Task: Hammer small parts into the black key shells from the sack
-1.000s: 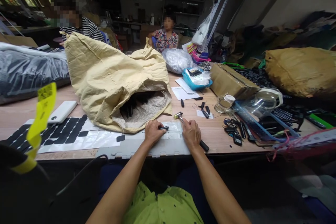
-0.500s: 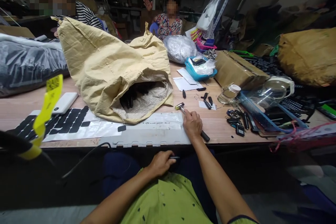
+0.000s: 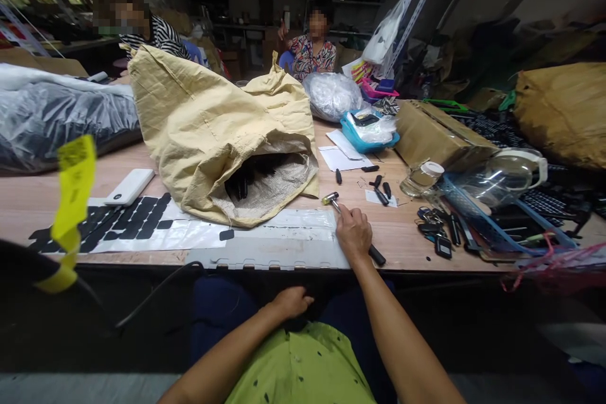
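Observation:
My right hand [image 3: 354,235] rests at the table's front edge, fingers wrapped round a small hammer. The hammer [image 3: 330,199] has a metal head with a yellowish face, and its black handle end pokes out below my palm. Beside it lies a grey-white board [image 3: 279,255] with a notched front edge. My left hand [image 3: 292,303] is low over my lap, below the table edge, with its fingers curled; what is inside them is hidden. Just beyond the board, a large beige sack [image 3: 222,107] gapes toward me with dark pieces [image 3: 241,184] inside.
Black adhesive pads [image 3: 142,218] on a white sheet and a white power bank [image 3: 130,186] lie left. Several small black pieces [image 3: 379,192], keys [image 3: 428,221], a glass jug [image 3: 506,177] and a cardboard box [image 3: 440,132] are at right. Two people sit across the table.
The view has shifted slightly, so the table sits a little lower and farther right. A small dark object that showed at my left fingers is now out of sight. My right hand keeps the hammer.

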Action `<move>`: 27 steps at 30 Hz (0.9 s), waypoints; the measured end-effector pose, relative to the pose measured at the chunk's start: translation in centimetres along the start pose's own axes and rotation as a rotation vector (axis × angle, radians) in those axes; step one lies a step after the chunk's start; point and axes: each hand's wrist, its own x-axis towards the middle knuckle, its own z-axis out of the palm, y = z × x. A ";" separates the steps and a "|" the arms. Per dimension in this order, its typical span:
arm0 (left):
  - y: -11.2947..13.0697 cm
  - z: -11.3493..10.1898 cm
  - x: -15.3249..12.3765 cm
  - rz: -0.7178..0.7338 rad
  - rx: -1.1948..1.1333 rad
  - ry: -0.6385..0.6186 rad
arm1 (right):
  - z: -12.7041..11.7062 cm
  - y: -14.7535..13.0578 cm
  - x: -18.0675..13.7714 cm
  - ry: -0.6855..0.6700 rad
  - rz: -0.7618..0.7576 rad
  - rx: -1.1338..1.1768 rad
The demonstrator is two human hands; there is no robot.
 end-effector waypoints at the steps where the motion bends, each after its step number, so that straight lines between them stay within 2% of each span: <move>1: 0.7 -0.6 -0.7 0.069 0.028 -0.032 | 0.0 0.0 0.0 0.006 0.002 -0.001; 3: 2.5 -2.6 -1.8 0.228 0.038 -0.069 | 0.0 -0.1 0.0 0.016 0.006 -0.006; 4: 3.4 -4.0 -2.3 0.287 0.014 -0.046 | 0.0 -0.1 -0.1 0.017 0.008 -0.009; 6: 5.0 -7.6 -2.5 0.294 -0.087 0.112 | 0.0 -0.1 -0.1 0.019 0.009 -0.012; 8: 5.8 -12.0 -1.9 0.164 -0.127 0.410 | 0.0 -0.1 0.0 0.024 0.007 -0.013; 10: 5.7 -16.3 -0.8 -0.108 -0.081 0.716 | 0.0 -0.2 0.0 0.031 0.007 -0.013; 12: 4.9 -19.8 0.5 -0.272 0.030 0.999 | 0.0 -0.2 0.0 0.029 0.008 -0.013; 14: 4.1 -22.1 1.5 -0.425 0.085 1.109 | -0.1 -0.3 0.0 0.019 0.011 -0.014; 17: 3.2 -23.2 2.6 -0.566 0.076 1.057 | -0.3 -0.4 0.1 0.003 0.009 -0.020; 22: 2.6 -22.4 2.6 -0.593 0.135 1.011 | -0.5 -0.7 0.1 -0.023 0.011 -0.026; 25: 2.6 -21.6 1.5 -0.498 0.227 1.043 | -0.7 -1.0 0.2 -0.049 0.028 -0.034; 27: 3.0 -20.7 0.7 -0.340 0.290 1.087 | -0.9 -1.2 0.2 -0.070 0.033 -0.035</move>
